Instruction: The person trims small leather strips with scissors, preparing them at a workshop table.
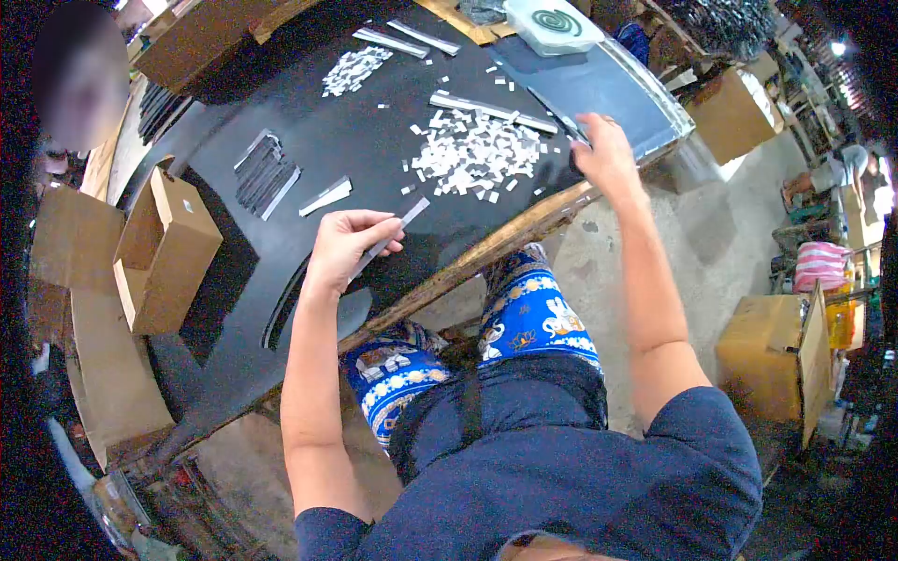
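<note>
In my left hand (351,245), a narrow grey-white strip (412,211) is pinched between thumb and fingers, its far end pointing toward the cut pieces. My right hand (606,154) is closed around the dark handles of a pair of scissors (559,114), blades pointing away from me above the table's right part. Between the two hands lies a wide pile of small white and grey cut pieces (477,154). A longer strip (491,111) rests along that pile's far side. Left of my left hand are a short bundle of strips (325,197) and a stack of dark strips (267,176).
A smaller pile of pieces (355,71) and more strips (405,39) lie farther back on the black table (224,309). A plastic tub with a green coil (554,26) stands at the far right. An open cardboard box (166,252) sits left; another box (762,360) is at right.
</note>
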A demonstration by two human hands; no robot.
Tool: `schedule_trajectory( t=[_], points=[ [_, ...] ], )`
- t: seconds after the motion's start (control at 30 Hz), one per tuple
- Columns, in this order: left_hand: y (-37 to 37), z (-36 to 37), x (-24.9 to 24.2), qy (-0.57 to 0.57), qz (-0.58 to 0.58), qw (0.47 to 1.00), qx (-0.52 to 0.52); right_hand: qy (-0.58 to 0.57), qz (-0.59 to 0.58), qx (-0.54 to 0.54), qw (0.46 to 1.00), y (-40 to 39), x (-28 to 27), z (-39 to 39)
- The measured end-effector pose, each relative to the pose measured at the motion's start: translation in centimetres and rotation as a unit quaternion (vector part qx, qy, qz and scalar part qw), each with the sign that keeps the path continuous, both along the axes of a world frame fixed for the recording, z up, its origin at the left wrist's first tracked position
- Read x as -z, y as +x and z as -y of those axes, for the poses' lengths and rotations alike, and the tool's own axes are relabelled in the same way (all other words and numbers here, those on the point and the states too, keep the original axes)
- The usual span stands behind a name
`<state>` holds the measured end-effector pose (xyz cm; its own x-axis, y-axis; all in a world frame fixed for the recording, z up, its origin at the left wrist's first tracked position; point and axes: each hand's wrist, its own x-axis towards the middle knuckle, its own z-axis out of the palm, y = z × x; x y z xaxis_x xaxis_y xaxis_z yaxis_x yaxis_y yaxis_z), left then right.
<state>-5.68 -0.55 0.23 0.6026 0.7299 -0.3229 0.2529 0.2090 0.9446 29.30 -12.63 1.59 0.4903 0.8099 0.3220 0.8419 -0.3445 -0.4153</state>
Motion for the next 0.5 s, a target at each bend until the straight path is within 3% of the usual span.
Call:
schedule_trajectory(
  t=[0.03, 0.13, 0.2, 0.3, 0.37, 0.43, 0.5],
  points=[
    [0.1, -0.1, -0.1, 0.000, 0.002, 1.000, 0.000, -0.027, 0.080, 0.004, 0.996, 1.9, 1.0, 0.3],
    [0.8, -0.4, -0.3, -0.020, 0.011, 1.000, -0.001, -0.080, 0.085, 0.017, 0.993, 4.6, 2.2, 0.4],
    [1.4, -0.7, -0.1, -0.037, 0.021, 0.999, 0.018, -0.116, -0.013, -0.014, 0.993, 5.1, 1.9, 0.2],
    [2.2, -0.7, -0.4, -0.057, 0.020, 0.998, 0.029, -0.216, -0.010, -0.026, 0.976, 5.5, 0.1, 0.0],
    [2.5, -0.9, -0.4, -0.059, 0.017, 0.998, 0.027, -0.191, -0.026, -0.015, 0.981, 5.8, 0.8, 1.0],
    [2.7, -0.9, -0.6, -0.088, 0.027, 0.995, 0.025, -0.125, 0.045, -0.053, 0.990, 6.2, 1.5, 2.1],
    [2.5, -0.9, -0.7, -0.093, 0.035, 0.995, 0.023, -0.167, -0.253, -0.023, 0.953, 6.7, 0.5, 3.4]
  ],
)
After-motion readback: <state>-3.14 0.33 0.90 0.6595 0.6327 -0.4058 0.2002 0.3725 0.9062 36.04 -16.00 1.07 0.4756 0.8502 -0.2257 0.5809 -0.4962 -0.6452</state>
